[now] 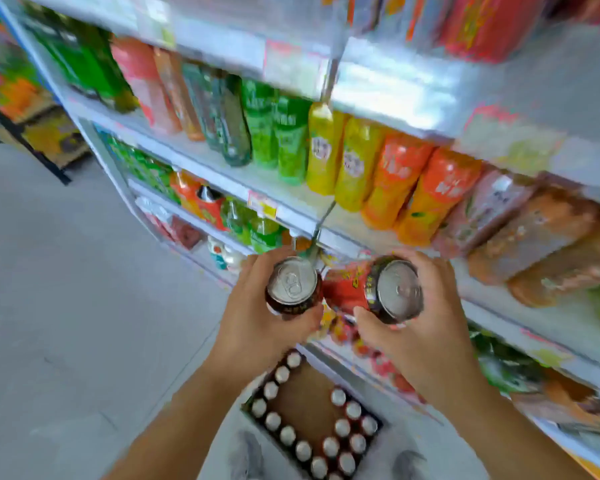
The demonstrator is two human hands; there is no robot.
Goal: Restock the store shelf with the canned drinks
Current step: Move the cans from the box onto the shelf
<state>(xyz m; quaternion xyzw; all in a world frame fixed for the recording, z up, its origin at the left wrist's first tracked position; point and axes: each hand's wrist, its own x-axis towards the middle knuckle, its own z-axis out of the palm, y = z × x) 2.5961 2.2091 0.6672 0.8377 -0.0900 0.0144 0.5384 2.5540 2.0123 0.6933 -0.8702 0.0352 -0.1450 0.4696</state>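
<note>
Store aisle, mid-restock: I watch from the remote feed as the left hand wraps its fingers round one upright can, silver top facing the camera, while the right hand grips a second can that is tipped over toward the first, its red side showing. The two cans sit so close together that I cannot tell whether they touch. Both are held in the air in front of the store shelf, above the open carton on the floor, where more cans stand along its edges round a bare middle. The rows of orange bottles crowd the tier above. As I judge it, both cans are out of the carton and not yet on a shelf. The frame is smeared with motion, and the red goods on the tier just behind the hands are too blurred to name, so the destination is unclear to me. The risks I see: the tilted can slipping from the grip and dropping into the carton below, the two cans knocking together and denting, or a hurried reach toppling neighbouring bottles.
</note>
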